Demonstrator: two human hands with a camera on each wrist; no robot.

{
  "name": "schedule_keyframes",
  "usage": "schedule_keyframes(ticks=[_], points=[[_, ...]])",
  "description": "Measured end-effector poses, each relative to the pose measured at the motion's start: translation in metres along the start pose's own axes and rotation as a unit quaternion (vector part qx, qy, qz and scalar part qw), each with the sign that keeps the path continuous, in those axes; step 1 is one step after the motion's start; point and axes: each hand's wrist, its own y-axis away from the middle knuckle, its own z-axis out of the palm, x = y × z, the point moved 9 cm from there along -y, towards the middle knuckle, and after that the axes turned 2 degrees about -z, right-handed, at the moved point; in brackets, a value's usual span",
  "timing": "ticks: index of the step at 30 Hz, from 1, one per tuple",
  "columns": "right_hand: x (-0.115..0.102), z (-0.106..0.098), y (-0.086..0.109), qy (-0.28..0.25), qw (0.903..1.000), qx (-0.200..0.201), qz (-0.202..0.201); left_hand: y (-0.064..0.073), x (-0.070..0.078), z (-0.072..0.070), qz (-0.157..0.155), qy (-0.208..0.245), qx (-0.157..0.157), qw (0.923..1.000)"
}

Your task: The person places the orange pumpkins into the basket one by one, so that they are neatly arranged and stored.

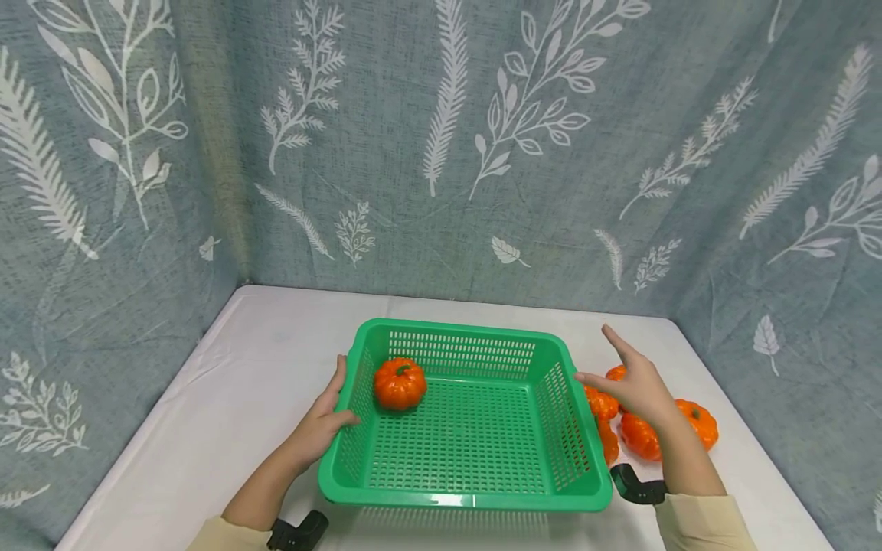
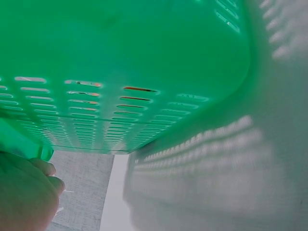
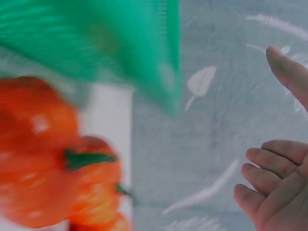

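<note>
A green plastic basket (image 1: 455, 501) with slotted walls is in the middle of the head view; a shadow falls on the cloth below its near side. Inside, at the far left, sits a small orange pumpkin (image 1: 400, 385). My left hand (image 1: 318, 428) grips the basket's left rim, thumb over the edge and fingers outside. Beside the right rim, my right hand (image 1: 639, 389) is spread with thumb and fingers apart, holding nothing. Several more orange pumpkins (image 1: 641, 436) lie right of the basket, partly hidden by that hand and the rim.
A white cloth (image 1: 276, 337) covers the table. Grey-green curtains (image 1: 400, 153) with white leaf prints stand along its back and sides. Black wrist cameras (image 1: 637, 486) sit at both wrists.
</note>
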Motion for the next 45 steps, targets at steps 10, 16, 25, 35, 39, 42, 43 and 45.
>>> schedule_keyframes(ticks=[10,16,25,35,39,42,43,45], points=[[0.054,0.019,0.026,-0.045,0.9979,0.022,0.042,0.001,0.002,0.000,-0.003,-0.001,0.001,1.0000],[0.069,0.029,0.034,-0.079,0.9951,0.033,0.050,0.000,0.003,0.001,-0.002,0.003,0.000,1.0000],[0.084,0.044,0.042,-0.098,0.9927,0.035,0.061,0.001,0.002,0.001,-0.002,0.003,0.000,1.0000],[0.093,0.068,0.045,-0.104,0.9904,0.010,0.090,0.000,0.003,0.001,0.001,0.009,-0.002,1.0000],[0.093,0.072,0.046,-0.092,0.9912,0.014,0.093,0.001,0.003,0.000,0.001,0.010,-0.002,0.9999],[0.094,0.074,0.047,-0.072,0.9923,0.019,0.099,0.001,0.003,0.001,0.001,0.010,-0.003,0.9999],[0.094,0.074,0.047,-0.066,0.9925,0.022,0.100,0.000,0.003,0.001,0.001,0.010,-0.003,0.9999],[0.095,0.075,0.048,-0.052,0.9930,0.028,0.102,0.000,0.003,0.001,0.002,0.010,-0.004,0.9999]])
